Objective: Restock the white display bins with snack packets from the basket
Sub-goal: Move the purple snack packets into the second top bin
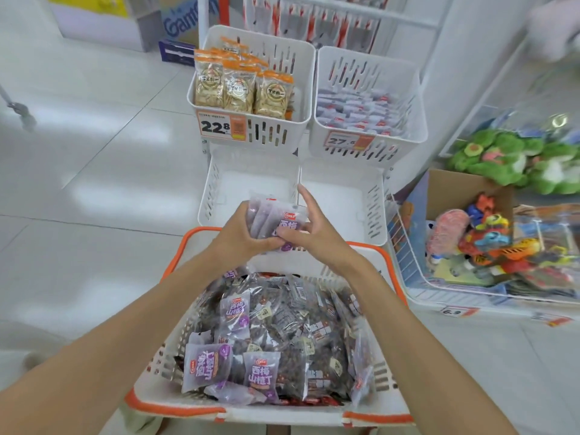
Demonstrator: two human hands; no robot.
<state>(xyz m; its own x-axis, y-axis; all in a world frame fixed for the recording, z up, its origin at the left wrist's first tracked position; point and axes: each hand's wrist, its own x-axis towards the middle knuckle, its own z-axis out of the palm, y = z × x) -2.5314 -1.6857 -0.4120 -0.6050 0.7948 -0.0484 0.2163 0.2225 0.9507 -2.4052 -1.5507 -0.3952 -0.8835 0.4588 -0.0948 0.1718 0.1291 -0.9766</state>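
Just short of the empty lower-left bin (216,186), mid-frame, the left hand (240,235) is clenched round a fanned bundle of purple snack packets (274,219), above the far rim of the basket (282,417), which is heaped with more. The right hand (317,238) pinches the front packet, forefinger sticking up. The glossy packets are splayed, so a slackened grip would likely spill some back into the basket, and a careless toss could scatter them across into the lower-right bin (373,199), also empty.
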